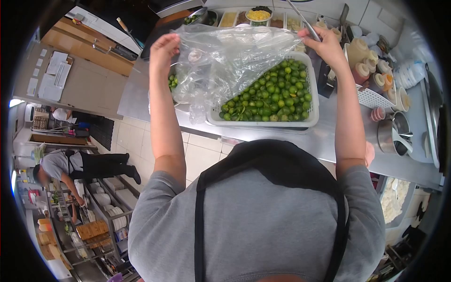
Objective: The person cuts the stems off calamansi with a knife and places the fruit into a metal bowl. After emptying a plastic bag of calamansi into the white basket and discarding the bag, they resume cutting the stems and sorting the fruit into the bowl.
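My left hand and my right hand each grip an edge of a clear plastic bag, stretched wide between them above the steel counter. Under the bag stands a white plastic basket full of small green limes. A few more limes show below my left hand, behind the bag. My right hand also seems to hold a thin metal utensil that points up and left. My grey shirt and black apron fill the lower view.
Sauce bottles, cups and a metal pot crowd the counter's right end. Food trays line the back. At the far left another person bends over racks of dishes.
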A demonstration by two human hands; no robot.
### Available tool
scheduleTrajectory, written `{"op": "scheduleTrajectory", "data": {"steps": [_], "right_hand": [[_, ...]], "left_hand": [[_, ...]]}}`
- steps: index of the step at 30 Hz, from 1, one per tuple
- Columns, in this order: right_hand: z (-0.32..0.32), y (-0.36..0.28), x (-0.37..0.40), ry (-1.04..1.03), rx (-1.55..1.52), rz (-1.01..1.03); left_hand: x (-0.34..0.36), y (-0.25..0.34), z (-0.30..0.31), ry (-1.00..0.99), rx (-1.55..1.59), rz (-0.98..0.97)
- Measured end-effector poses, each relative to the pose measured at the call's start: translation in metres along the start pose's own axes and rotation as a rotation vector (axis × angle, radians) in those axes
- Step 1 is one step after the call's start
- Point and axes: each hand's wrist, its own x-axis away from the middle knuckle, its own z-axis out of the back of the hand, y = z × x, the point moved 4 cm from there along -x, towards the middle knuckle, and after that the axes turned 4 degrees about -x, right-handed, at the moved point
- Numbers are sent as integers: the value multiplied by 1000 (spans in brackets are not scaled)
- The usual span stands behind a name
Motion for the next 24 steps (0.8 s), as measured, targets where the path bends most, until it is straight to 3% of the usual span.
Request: {"op": "scheduleTrajectory", "data": {"steps": [3, 6, 7, 9, 10, 11, 14, 15, 17, 19, 20, 22, 23, 24], "right_hand": [[-5, 15, 3, -85, 6, -89], [-13, 43, 1, -56, 305, -71], [-16, 40, 1, -58, 305, -68], [-27, 27, 6, 48, 41, -24], [-39, 17, 10, -17, -193, -57], [-48, -6, 19, -61, -278, -211], [-84, -6, 23, -24, -444, -93], [-90, 9, 23, -13, -439, -206], [-93, 35, 22, -8, -436, -323], [-74, 60, 23, 148, -493, -353], [-69, 63, 25, 174, -491, -392], [-66, 70, 28, 190, -483, -394], [-65, 74, 29, 205, -474, -397], [-65, 80, 29, 206, -474, -397]], "left_hand": [[13, 52, -18, -37, 151, -164], [23, 78, -47, -121, 4, -203], [33, 92, -63, -119, -177, -266], [43, 102, -94, -181, -397, -337], [46, 95, -113, -213, -474, -310], [49, 86, -131, -338, -514, -269], [65, 64, -166, -520, -455, -321], [71, 59, -170, -601, -393, -306], [55, 53, -126, -260, -309, -230], [43, 16, -76, -122, -523, -117], [48, -6, -64, -120, -524, -118], [66, -40, -52, -145, -765, 181], [82, -50, -58, -175, -579, 414], [87, -65, -63, -228, -478, 364]]}}
